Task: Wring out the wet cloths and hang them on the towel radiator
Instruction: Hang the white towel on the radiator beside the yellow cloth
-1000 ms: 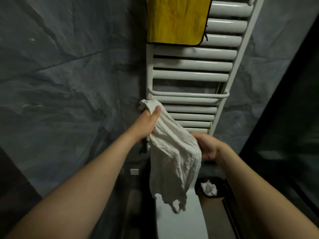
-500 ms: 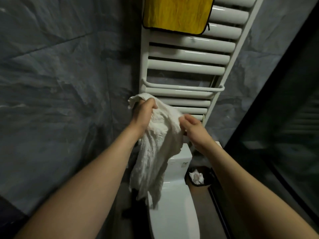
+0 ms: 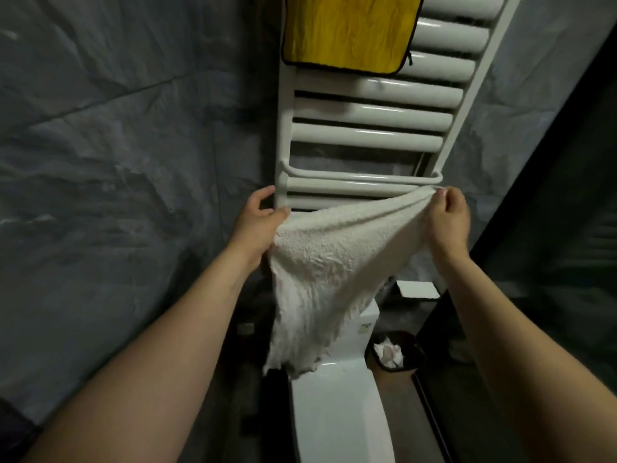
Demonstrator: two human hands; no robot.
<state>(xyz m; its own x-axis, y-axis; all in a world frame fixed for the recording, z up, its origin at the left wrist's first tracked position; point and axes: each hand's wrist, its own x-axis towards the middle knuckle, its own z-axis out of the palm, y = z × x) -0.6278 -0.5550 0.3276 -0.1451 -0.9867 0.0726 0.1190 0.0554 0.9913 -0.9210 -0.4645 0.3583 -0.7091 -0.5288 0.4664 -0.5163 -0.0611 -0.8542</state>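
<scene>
Item: crumpled white terry cloth (image 3: pixel 327 262), limp, probably damp-heavy. My left hand (image 3: pixel 257 222) pinches its nine-o'clock corner, right hand (image 3: pixel 449 218) the three-o'clock corner; corners suit gripping.

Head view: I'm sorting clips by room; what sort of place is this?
Most likely a bathroom: a white toilet stands below a wall-mounted towel radiator, with a small waste bin beside it.

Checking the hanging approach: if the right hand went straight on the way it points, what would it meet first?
Probably the right end of the towel radiator's front rail, just above the right hand, which pinches the white cloth by a corner. Depth is hard to judge from one view.
</scene>
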